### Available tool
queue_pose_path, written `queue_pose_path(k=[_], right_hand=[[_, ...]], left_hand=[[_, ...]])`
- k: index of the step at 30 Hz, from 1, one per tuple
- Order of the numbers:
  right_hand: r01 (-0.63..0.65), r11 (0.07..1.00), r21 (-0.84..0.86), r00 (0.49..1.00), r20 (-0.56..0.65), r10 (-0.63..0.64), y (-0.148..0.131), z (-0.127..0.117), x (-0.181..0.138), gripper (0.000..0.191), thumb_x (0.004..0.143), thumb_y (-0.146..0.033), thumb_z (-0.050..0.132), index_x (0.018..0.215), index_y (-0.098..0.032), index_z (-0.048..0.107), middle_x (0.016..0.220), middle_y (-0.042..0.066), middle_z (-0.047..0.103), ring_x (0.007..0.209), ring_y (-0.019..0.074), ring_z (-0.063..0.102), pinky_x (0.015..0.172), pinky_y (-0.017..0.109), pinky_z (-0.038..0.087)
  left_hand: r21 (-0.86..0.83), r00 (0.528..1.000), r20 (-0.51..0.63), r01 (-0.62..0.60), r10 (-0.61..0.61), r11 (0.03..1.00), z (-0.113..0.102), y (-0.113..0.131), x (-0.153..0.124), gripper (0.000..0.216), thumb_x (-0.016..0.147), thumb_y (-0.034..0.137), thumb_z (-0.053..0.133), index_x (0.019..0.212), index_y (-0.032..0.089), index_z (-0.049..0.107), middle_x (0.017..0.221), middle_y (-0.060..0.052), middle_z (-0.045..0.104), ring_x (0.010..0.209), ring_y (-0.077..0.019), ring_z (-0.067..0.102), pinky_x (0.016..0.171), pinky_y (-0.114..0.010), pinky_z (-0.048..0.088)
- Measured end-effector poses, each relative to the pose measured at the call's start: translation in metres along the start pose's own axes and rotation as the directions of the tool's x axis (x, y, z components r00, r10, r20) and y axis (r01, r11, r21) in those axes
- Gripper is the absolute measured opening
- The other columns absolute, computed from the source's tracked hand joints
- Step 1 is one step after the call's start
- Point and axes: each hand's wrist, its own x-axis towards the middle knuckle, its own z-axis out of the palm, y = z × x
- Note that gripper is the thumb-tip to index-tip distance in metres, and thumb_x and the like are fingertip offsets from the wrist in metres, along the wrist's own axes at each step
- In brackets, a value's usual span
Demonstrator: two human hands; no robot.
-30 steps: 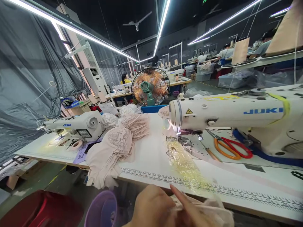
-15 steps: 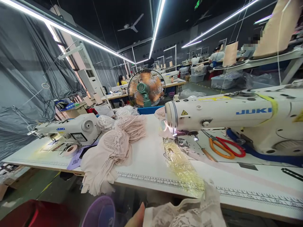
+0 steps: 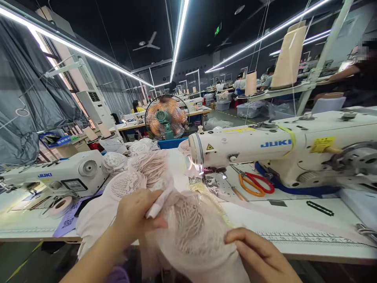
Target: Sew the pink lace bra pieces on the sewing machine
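Note:
A pale pink lace bra piece [image 3: 191, 232] is stretched between my two hands above the table's front edge, partly blurred by motion. My left hand [image 3: 138, 212] grips its upper left part, fingers closed on the fabric. On the opposite side, my right hand [image 3: 259, 251] pinches the cloth between thumb and fingers. Behind the piece stands a white JUKI sewing machine [image 3: 244, 145] with its needle area lit. A yellowish, shiny strip [image 3: 206, 192] runs from beneath the needle toward me, partly covered by the bra piece. Left of it lies a pile of similar lace pieces [image 3: 126, 182].
Orange-and-red-handled scissors [image 3: 256, 184] rest beside the machine. Another sewing machine [image 3: 59, 175] stands at the left, near a tape roll [image 3: 61, 206]. A large fan [image 3: 167, 118] is behind the table. A purple bin [image 3: 118, 275] sits below. Other people work at the back and right.
Both hands and the bra piece have risen from the lower edge into full view, over the table's front. The head view has turned right, so the machines appear farther left.

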Motion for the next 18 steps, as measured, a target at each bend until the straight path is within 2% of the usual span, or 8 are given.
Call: queue_pose_path(k=[2, 4, 6, 8, 9, 11, 15, 18], right_hand=[[-0.074, 0.993, -0.089, 0.997, -0.031, 0.071, 0.013, 0.005, 0.018, 0.033, 0.084, -0.048, 0.042, 0.085, -0.022, 0.062, 0.079, 0.003, 0.065, 0.073, 0.0173, 0.061, 0.065, 0.026, 0.049], [-0.123, 0.959, -0.255, 0.992, -0.033, 0.119, 0.027, 0.011, 0.035, 0.03, 0.082, -0.044, 0.043, 0.087, -0.02, 0.06, 0.067, 0.001, 0.06, 0.063, 0.0167, 0.057, 0.058, 0.027, 0.046], [-0.148, 0.919, -0.366, 0.988, -0.021, 0.151, 0.037, 0.018, 0.048, 0.02, 0.08, -0.034, 0.045, 0.082, -0.02, 0.059, 0.058, -0.002, 0.054, 0.057, 0.0164, 0.052, 0.055, 0.027, 0.042], [-0.146, 0.886, -0.44, 0.986, 0.004, 0.164, 0.042, 0.023, 0.056, 0.013, 0.078, -0.025, 0.044, 0.075, -0.021, 0.056, 0.062, -0.001, 0.055, 0.062, 0.0172, 0.054, 0.058, 0.028, 0.04], [-0.14, 0.865, -0.481, 0.985, 0.017, 0.169, 0.042, 0.025, 0.058, 0.013, 0.078, -0.021, 0.043, 0.073, -0.021, 0.055, 0.066, 0.001, 0.058, 0.065, 0.0179, 0.055, 0.061, 0.029, 0.04], [-0.127, 0.821, -0.557, 0.982, 0.044, 0.181, 0.042, 0.029, 0.06, 0.016, 0.079, -0.017, 0.04, 0.07, -0.021, 0.052, 0.074, 0.004, 0.06, 0.072, 0.0196, 0.056, 0.063, 0.03, 0.039], [-0.104, 0.728, -0.677, 0.974, 0.08, 0.214, 0.045, 0.032, 0.06, 0.02, 0.084, -0.019, 0.034, 0.074, -0.021, 0.051, 0.077, 0.006, 0.062, 0.073, 0.0215, 0.058, 0.061, 0.03, 0.036], [-0.099, 0.666, -0.74, 0.969, 0.082, 0.235, 0.051, 0.032, 0.061, 0.023, 0.087, -0.022, 0.031, 0.076, -0.022, 0.051, 0.078, 0.006, 0.062, 0.071, 0.0221, 0.059, 0.056, 0.03, 0.034]], left_hand=[[0.346, 0.97, 0.047, -0.24, 0.238, 0.907, 0.002, -0.017, 0.019, 0.053, 0.082, 0.061, 0.041, 0.107, 0.019, 0.061, 0.061, -0.001, 0.055, 0.058, -0.0136, 0.05, 0.052, -0.024, 0.034], [0.491, 0.925, 0.205, -0.379, 0.319, 0.784, 0.014, -0.033, 0.028, 0.05, 0.085, 0.058, 0.041, 0.112, 0.02, 0.059, 0.062, -0.001, 0.054, 0.059, -0.0137, 0.048, 0.052, -0.025, 0.031], [0.467, 0.865, 0.403, -0.474, 0.298, 0.746, 0.032, -0.046, 0.026, 0.053, 0.084, 0.06, 0.04, 0.115, 0.021, 0.057, 0.066, -0.002, 0.057, 0.063, -0.0151, 0.049, 0.054, -0.026, 0.031], [0.373, 0.786, 0.565, -0.515, 0.251, 0.772, 0.053, -0.053, 0.017, 0.056, 0.079, 0.063, 0.044, 0.111, 0.02, 0.059, 0.07, -0.004, 0.059, 0.066, -0.0171, 0.05, 0.057, -0.029, 0.032], [0.328, 0.751, 0.618, -0.515, 0.233, 0.792, 0.062, -0.055, 0.012, 0.056, 0.077, 0.064, 0.046, 0.108, 0.02, 0.06, 0.071, -0.004, 0.06, 0.068, -0.0179, 0.051, 0.059, -0.03, 0.033], [0.275, 0.713, 0.669, -0.501, 0.211, 0.821, 0.078, -0.055, 0.001, 0.053, 0.078, 0.063, 0.047, 0.104, 0.019, 0.061, 0.074, -0.004, 0.061, 0.071, -0.0189, 0.053, 0.061, -0.032, 0.034], [0.287, 0.697, 0.696, -0.491, 0.174, 0.823, 0.09, -0.052, 0.0, 0.043, 0.085, 0.053, 0.045, 0.101, 0.016, 0.059, 0.073, -0.004, 0.062, 0.065, -0.0188, 0.055, 0.053, -0.032, 0.033], [0.362, 0.742, 0.654, -0.481, 0.15, 0.798, 0.078, -0.048, 0.024, 0.039, 0.091, 0.044, 0.039, 0.109, 0.014, 0.056, 0.071, -0.005, 0.061, 0.062, -0.0182, 0.056, 0.047, -0.029, 0.029]])
